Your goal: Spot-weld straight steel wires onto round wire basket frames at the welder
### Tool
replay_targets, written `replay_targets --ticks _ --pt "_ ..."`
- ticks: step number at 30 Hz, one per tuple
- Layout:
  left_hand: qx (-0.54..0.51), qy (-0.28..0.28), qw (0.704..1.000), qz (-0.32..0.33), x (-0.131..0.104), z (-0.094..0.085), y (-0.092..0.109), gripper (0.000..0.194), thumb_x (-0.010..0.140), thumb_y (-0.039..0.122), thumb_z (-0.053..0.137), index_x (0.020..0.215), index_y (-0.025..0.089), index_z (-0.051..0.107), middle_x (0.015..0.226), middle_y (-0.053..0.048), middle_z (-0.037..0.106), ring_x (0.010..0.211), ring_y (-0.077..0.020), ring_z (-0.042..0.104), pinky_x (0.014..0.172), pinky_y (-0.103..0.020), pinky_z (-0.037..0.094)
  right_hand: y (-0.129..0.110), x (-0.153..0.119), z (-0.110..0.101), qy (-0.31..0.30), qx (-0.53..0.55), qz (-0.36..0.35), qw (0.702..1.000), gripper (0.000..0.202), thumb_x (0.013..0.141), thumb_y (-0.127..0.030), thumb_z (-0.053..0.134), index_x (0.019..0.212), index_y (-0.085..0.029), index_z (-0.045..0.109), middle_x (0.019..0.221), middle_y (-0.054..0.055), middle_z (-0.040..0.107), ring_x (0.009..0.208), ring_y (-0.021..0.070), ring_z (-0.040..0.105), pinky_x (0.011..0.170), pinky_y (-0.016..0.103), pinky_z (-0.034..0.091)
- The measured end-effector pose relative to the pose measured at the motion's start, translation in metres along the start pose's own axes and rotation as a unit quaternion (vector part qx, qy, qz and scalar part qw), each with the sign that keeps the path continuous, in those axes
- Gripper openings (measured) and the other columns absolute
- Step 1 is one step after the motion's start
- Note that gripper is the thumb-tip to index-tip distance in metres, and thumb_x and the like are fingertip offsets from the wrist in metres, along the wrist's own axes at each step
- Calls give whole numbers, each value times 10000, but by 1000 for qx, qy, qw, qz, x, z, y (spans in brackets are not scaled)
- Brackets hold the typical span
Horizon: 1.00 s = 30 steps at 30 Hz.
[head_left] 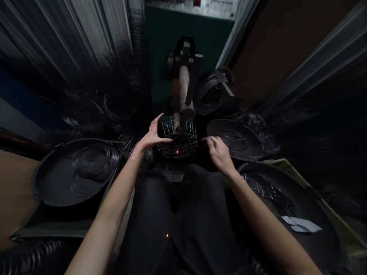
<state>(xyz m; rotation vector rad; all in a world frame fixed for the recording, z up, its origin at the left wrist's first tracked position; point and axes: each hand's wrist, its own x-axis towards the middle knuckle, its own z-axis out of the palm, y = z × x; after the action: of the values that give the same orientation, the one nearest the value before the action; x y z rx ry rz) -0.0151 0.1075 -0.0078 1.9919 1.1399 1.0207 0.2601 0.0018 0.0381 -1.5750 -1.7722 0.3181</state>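
A round wire basket [190, 143] sits at the lower end of a machine's metal arm [184, 86], with a small orange glow on its near side. My left hand [153, 135] grips the basket's left side, thumb in front and fingers behind. To the right of the basket, apart from it, my right hand [219, 152] is closed in a pinch; what it holds, if anything, is too dark and blurred to name.
Wire rings lie in a round black tray [54, 187] at left. Two trays stand at right, one [213, 128] with thin wires, the nearer [312, 252] with wire pieces and white paper [302, 224]. A wire coil [210, 91] hangs beside the machine. A spark shows over my lap.
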Motion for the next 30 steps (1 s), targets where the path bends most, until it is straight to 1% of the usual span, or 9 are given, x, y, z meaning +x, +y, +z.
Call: replay_targets --ticks 2,6,11,14,17,21,25,27,30 --pt "-47 -5 998 -31 -19 5 -23 1207 524 512 839 1473 270 134 1539 -155 159 1435 -360 176 1160 -546 192 8 -38 -16 -63 16 44 997 485 964 -496 242 878 -206 621 910 72 617 886 212 581 832 333 451" --pt "-148 30 986 -69 -43 24 -56 1218 479 530 850 1436 217 163 1442 -213 304 1374 -342 326 1109 -534 297 39 -113 -19 -189 -22 106 976 471 928 -552 263 789 -223 571 799 67 631 785 229 608 764 359 484" --pt "-167 113 978 -60 -56 24 -47 1105 442 497 866 1325 231 257 1325 -162 415 1259 -284 449 1027 -475 411 89 -165 -7 -249 35 140 958 409 808 -579 462 863 -218 646 902 89 675 888 261 642 818 387 511" --pt "-126 92 988 -3 -71 9 -22 995 478 447 863 1284 239 316 1292 -121 447 1205 -251 486 1032 -432 412 83 -154 -12 -214 83 200 953 435 770 -570 547 966 -199 661 927 81 685 808 240 651 730 356 533" --pt "-29 42 997 52 -81 -3 10 883 520 385 847 1259 241 388 1258 -85 481 1163 -246 508 1029 -408 414 39 -114 -16 -161 125 199 959 555 734 -542 657 1161 -192 613 783 28 655 577 160 573 548 278 481" --pt "112 -33 989 89 -80 1 47 770 541 323 818 1225 245 474 1257 -82 485 1166 -281 475 1018 -444 411 -23 -47 -4 -273 184 120 937 427 751 -490 699 1036 -173 683 700 -2 627 514 107 501 519 235 422" --pt "180 -55 977 103 -76 13 59 679 561 322 799 1181 231 539 1298 -107 433 1192 -310 432 1018 -475 402 -44 -11 18 -300 51 35 952 206 820 -353 664 862 -162 730 743 20 679 667 149 612 645 244 455" --pt "187 -52 975 105 -75 17 56 663 571 335 795 1179 235 550 1307 -108 418 1213 -316 415 1026 -479 397 -45 -10 23 -260 -58 -47 963 197 884 -307 610 956 -165 726 863 46 711 789 184 653 714 260 463" --pt "172 -43 980 94 -75 20 50 679 559 344 809 1180 250 553 1311 -103 415 1216 -319 416 1033 -482 398 -46 -18 25 -269 -194 -152 931 345 917 -342 583 1217 -177 628 1089 90 686 919 239 663 700 288 477"
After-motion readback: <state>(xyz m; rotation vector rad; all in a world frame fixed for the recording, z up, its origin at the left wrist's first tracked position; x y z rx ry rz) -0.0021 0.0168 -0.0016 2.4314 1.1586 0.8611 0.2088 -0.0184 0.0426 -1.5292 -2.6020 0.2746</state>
